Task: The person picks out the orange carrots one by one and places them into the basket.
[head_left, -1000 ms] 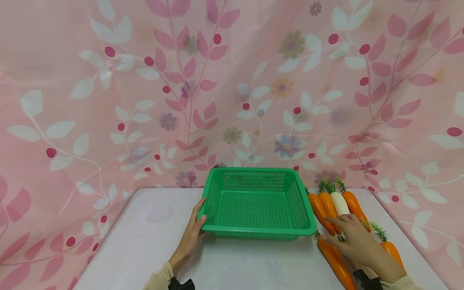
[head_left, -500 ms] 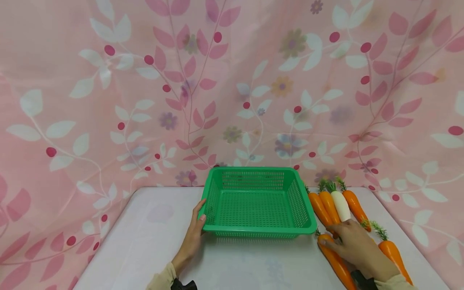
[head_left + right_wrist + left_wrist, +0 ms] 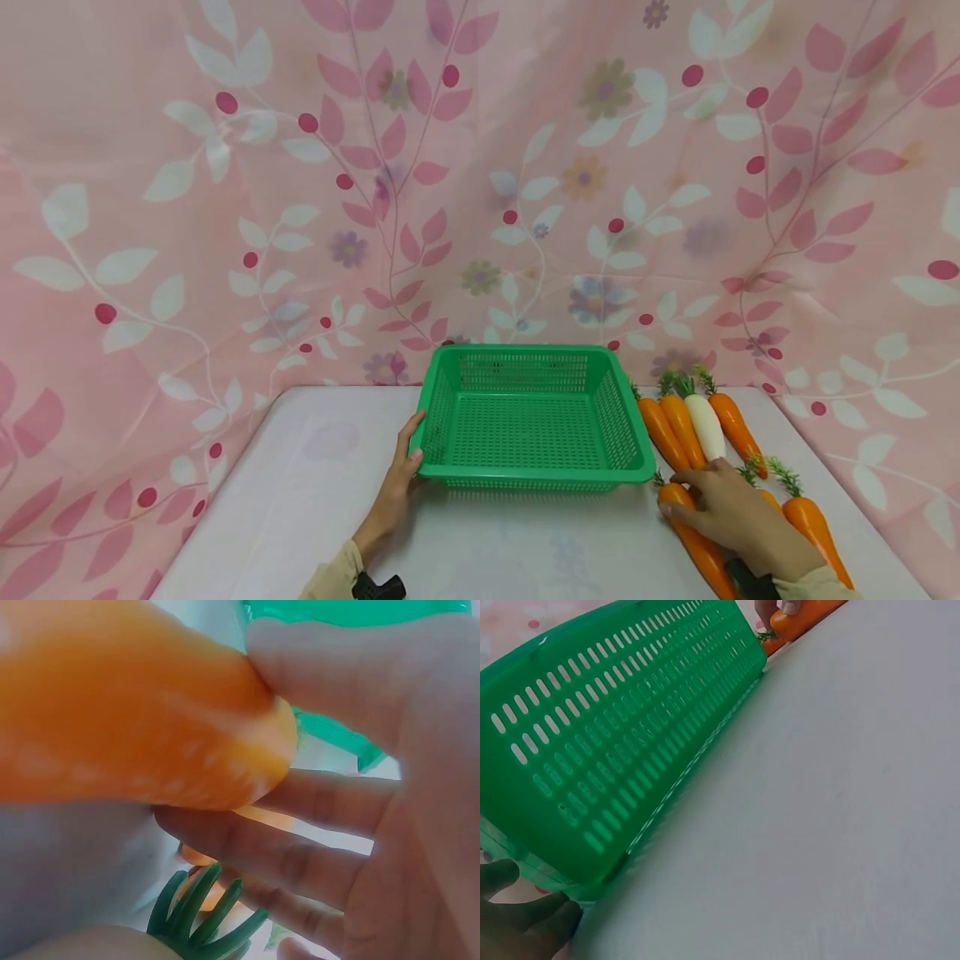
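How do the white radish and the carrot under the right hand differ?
The radish is white; the carrot is orange. The right hand grips the carrot near its leafy end; the radish is not gripped. The carrot is nearer the person than the radish. Both are long, with green tops.

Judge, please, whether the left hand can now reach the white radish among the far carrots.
Probably not: the left hand grips the left side of the green basket, which stands between that hand and the radish. The right hand is much nearer.
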The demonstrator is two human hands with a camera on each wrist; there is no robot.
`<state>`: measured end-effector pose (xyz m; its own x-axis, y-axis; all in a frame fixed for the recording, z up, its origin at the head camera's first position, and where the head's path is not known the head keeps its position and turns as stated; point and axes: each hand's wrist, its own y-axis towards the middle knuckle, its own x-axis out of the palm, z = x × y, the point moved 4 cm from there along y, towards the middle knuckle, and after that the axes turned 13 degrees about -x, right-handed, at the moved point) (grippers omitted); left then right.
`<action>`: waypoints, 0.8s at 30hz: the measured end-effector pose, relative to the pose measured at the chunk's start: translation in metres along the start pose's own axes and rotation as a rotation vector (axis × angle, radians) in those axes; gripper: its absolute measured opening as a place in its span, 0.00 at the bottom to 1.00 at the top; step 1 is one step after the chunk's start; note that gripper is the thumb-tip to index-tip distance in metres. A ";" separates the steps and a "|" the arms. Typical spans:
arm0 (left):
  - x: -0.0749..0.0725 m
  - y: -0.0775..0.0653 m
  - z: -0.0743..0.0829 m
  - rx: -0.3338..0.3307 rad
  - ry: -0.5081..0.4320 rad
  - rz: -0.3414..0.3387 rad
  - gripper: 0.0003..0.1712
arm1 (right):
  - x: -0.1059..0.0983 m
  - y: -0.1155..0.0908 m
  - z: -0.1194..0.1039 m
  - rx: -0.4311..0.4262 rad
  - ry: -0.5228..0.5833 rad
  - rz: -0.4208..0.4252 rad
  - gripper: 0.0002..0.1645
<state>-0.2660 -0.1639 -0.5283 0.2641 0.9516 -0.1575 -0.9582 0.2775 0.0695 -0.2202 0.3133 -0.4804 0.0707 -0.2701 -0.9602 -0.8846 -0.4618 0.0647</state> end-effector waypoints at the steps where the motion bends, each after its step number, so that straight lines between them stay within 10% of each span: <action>1: 0.000 0.000 -0.001 -0.001 0.003 -0.002 0.35 | 0.000 0.000 0.001 -0.015 0.002 0.008 0.27; 24: -0.002 0.001 0.001 -0.014 -0.021 0.073 0.35 | -0.013 -0.004 0.015 -0.018 0.153 0.126 0.31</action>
<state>-0.2673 -0.1653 -0.5272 0.1958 0.9717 -0.1322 -0.9763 0.2058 0.0663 -0.2241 0.3314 -0.4720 0.0306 -0.4517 -0.8917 -0.8828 -0.4306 0.1879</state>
